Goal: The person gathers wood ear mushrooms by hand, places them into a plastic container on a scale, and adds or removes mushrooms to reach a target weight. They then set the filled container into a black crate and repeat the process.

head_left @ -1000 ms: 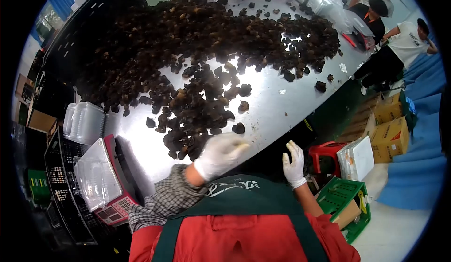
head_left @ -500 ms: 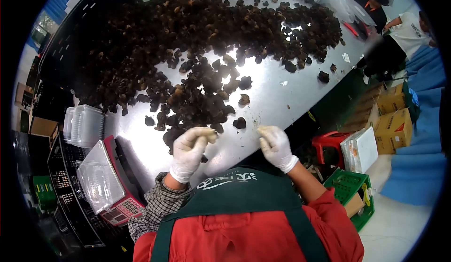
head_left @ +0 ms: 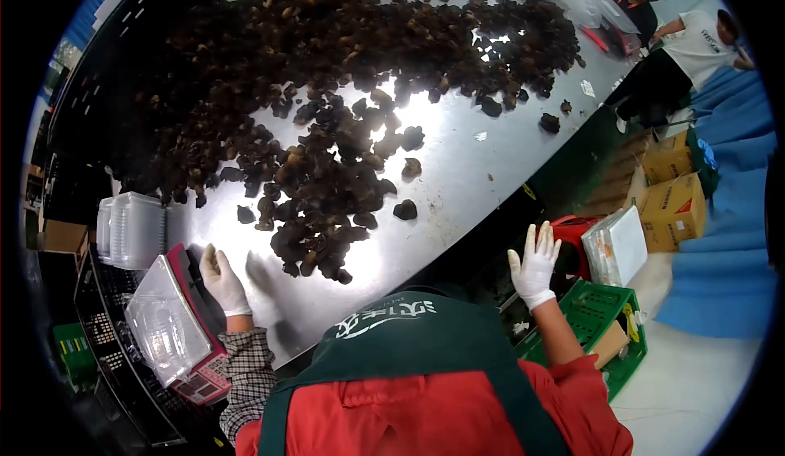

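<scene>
My left hand (head_left: 222, 283), in a white glove, hovers at the table's left side, beside a red scale (head_left: 196, 309) with a clear plastic tray (head_left: 166, 325) on it. Its fingers stretch upward, with nothing visible in them. My right hand (head_left: 536, 269), also gloved, is raised off the table's near right edge, fingers spread, holding nothing. It is nearest a green crate (head_left: 585, 313) and a red stool (head_left: 572, 231). A large heap of dark brown, lumpy, mushroom-like pieces (head_left: 327, 55) covers the far part of the metal table (head_left: 458, 186); a smaller pile (head_left: 319, 194) lies nearer me.
Stacked clear plastic trays (head_left: 133, 231) stand left of the table, by black crates (head_left: 106, 325). To the right are a white foam box (head_left: 619, 247), cardboard boxes (head_left: 672, 211) and a blue curtain (head_left: 724, 268). People (head_left: 691, 51) are at the far right.
My hands have moved apart from in front of my apron, the left toward the scale and the right outward past the table edge. Their bent fingers have straightened. The view has shifted slightly.
</scene>
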{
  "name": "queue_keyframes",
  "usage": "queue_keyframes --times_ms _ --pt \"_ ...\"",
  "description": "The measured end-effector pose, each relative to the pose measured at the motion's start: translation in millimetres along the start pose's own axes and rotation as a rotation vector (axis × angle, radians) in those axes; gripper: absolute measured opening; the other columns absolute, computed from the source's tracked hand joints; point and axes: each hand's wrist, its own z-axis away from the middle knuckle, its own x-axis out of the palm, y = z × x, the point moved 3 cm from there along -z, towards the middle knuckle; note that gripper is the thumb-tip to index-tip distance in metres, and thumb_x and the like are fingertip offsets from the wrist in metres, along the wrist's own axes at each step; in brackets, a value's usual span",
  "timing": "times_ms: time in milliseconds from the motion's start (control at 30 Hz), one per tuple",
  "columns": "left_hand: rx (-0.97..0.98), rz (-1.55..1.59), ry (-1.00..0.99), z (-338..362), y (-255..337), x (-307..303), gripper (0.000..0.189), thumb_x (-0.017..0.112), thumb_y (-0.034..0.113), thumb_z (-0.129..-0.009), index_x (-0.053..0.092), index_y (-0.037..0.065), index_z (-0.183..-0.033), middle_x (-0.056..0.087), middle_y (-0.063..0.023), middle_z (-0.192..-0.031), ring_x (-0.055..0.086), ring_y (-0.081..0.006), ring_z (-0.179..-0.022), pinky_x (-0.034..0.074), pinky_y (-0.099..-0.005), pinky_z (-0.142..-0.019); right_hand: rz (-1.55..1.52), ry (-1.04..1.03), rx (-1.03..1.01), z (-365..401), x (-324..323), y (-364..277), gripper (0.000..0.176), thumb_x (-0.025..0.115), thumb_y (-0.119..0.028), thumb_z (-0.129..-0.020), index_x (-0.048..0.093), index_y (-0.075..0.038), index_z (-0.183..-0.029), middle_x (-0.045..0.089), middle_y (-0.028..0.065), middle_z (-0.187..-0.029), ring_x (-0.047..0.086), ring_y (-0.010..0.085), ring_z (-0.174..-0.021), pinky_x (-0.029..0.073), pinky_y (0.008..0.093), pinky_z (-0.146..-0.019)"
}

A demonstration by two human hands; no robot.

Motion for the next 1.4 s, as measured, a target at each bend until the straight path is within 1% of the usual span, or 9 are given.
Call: queue_keyframes --times_ms 167,267,567,833,1000,1033,1067,1200,1400 --pt "0.087 -0.617 0.083 -25.1 -35.4 13.9 0.053 0.052 0.031 -0.091 0.047 -0.005 -0.128 0.043 -0.0246 -0.134 0.038 -0.0377 -0.127 0.027 -0.0427 -0.108 -0.329 -0.059 -0.296 -25.0 -23.9 -92.4 0.075 0.069 -0.026 -0.075 0.037 0.005 -0.136 0.032 0.0295 -0.142 0.03 0.0444 -0.132 0.017 0.0574 -0.109" --pt "0.12 -0.858 -0.025 -22.2 -37.5 33.5 0.055 0.052 0.034 -0.091 0.047 -0.005 -0.129 0.04 -0.0219 -0.139 0.035 -0.0373 -0.13 0.026 -0.0434 -0.109 -0.366 -0.226 -0.453 -32.7 -5.3 -149.6 0.074 0.057 -0.043 -0.084 0.036 0.003 -0.138 0.031 0.025 -0.144 0.027 0.0378 -0.136 0.013 0.0582 -0.111" --pt "0.089 -0.849 -0.071 -21.9 -33.1 34.0 0.048 0.052 0.031 -0.091 0.051 -0.002 -0.125 0.043 -0.0182 -0.138 0.036 -0.0342 -0.13 0.025 -0.043 -0.109 0.091 0.102 0.534 -100.3 40.4 51.6 0.062 0.05 -0.041 -0.092 0.039 0.0 -0.136 0.033 0.0262 -0.143 0.033 0.0391 -0.132 0.024 0.0601 -0.105" --pt "0.157 -0.851 -0.049 -20.1 -44.0 30.4 0.045 0.055 0.028 -0.089 0.053 0.001 -0.123 0.047 -0.0191 -0.133 0.039 -0.0356 -0.126 0.026 -0.0441 -0.108 -0.067 -0.031 -0.172 -120.2 42.7 -67.0 0.072 0.056 -0.04 -0.086 0.033 0.0 -0.14 0.03 0.0262 -0.145 0.026 0.0393 -0.136 0.013 0.0569 -0.111" --pt "0.139 -0.829 -0.044 -18.5 -44.9 30.8 0.045 0.055 0.028 -0.089 0.053 0.0 -0.123 0.046 -0.0198 -0.135 0.036 -0.0353 -0.129 0.024 -0.0444 -0.109 0.001 -0.157 0.688 -108.7 49.9 88.0 0.064 0.05 -0.045 -0.09 0.044 0.001 -0.134 0.032 0.0276 -0.143 0.034 0.041 -0.13 0.026 0.0552 -0.105" --pt "0.131 -0.839 -0.036 -18.0 -41.9 32.8 0.045 0.055 0.029 -0.089 0.053 0.0 -0.123 0.046 -0.0197 -0.135 0.036 -0.0352 -0.129 0.024 -0.0445 -0.109 0.308 -0.062 0.731 -97.1 47.3 100.0 0.064 0.049 -0.048 -0.09 0.045 0.001 -0.132 0.034 0.0282 -0.142 0.038 0.0401 -0.127 0.031 0.0536 -0.104" --pt "0.12 -0.848 -0.028 -18.4 -38.9 34.6 0.045 0.055 0.029 -0.089 0.054 0.0 -0.123 0.046 -0.0197 -0.134 0.036 -0.035 -0.129 0.024 -0.0447 -0.109 0.397 0.218 0.47 -99.4 46.0 101.8 0.053 0.056 -0.036 -0.088 0.05 0.002 -0.125 0.044 0.0276 -0.132 0.045 0.0396 -0.12 0.036 0.0497 -0.1" --pt "0.107 -0.865 -0.041 -16.5 -36.8 36.2 0.043 0.056 0.029 -0.089 0.055 0.001 -0.122 0.046 -0.019 -0.134 0.035 -0.034 -0.13 0.024 -0.0453 -0.109 -0.501 0.213 -0.155 -178.6 -16.6 -64.8 0.031 0.063 -0.005 -0.079 0.06 0.0 -0.11 0.06 0.021 -0.11 0.056 0.037 -0.105 0.044 0.0413 -0.094" --pt "0.126 -0.815 -0.025 -16.1 -40.9 31.2 0.041 0.058 0.025 -0.088 0.056 0.001 -0.121 0.047 -0.0181 -0.134 0.038 -0.0335 -0.128 0.025 -0.0449 -0.109 -0.482 0.029 -0.775 -254.8 -2.8 -245.2 0.017 0.056 -0.002 -0.08 0.064 -0.008 -0.094 0.059 0.0084 -0.089 0.059 0.028 -0.083 0.049 0.0379 -0.074"
